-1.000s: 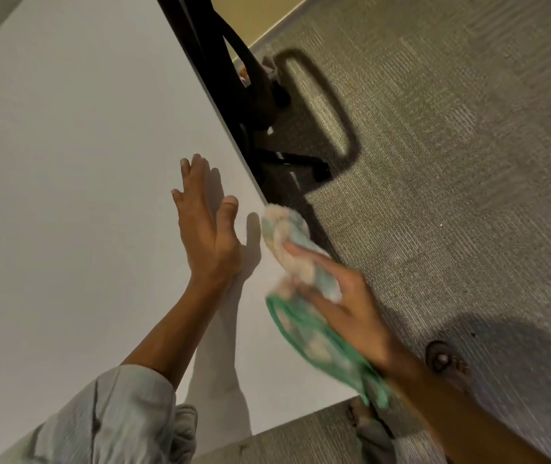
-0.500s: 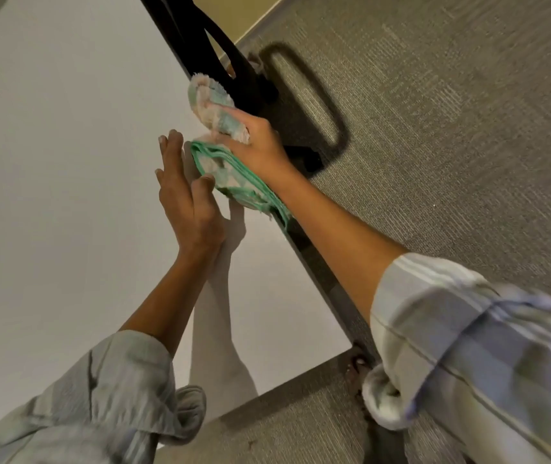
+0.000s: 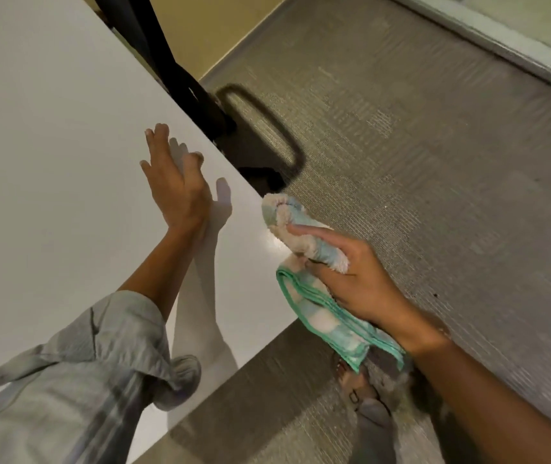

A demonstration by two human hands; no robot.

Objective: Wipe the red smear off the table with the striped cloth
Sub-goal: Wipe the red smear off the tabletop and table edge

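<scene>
My right hand [image 3: 364, 283] grips the bunched striped cloth [image 3: 304, 239], pale with green edging, at the table's right edge. Part of the cloth hangs down below the hand past the table corner. My left hand [image 3: 175, 182] rests flat on the white table [image 3: 49, 162], fingers spread, to the left of the cloth and apart from it. No red smear shows on the visible tabletop.
A black chair frame [image 3: 180, 78] stands close against the table's far right edge. Grey carpet [image 3: 434, 162] fills the right side. My feet [image 3: 354, 386] are below the table corner. A pale door sill [image 3: 501, 41] runs along the top right.
My right hand has swept the cloth back along the table's right edge toward me, away from the chair. The left hand stays flat on the table.
</scene>
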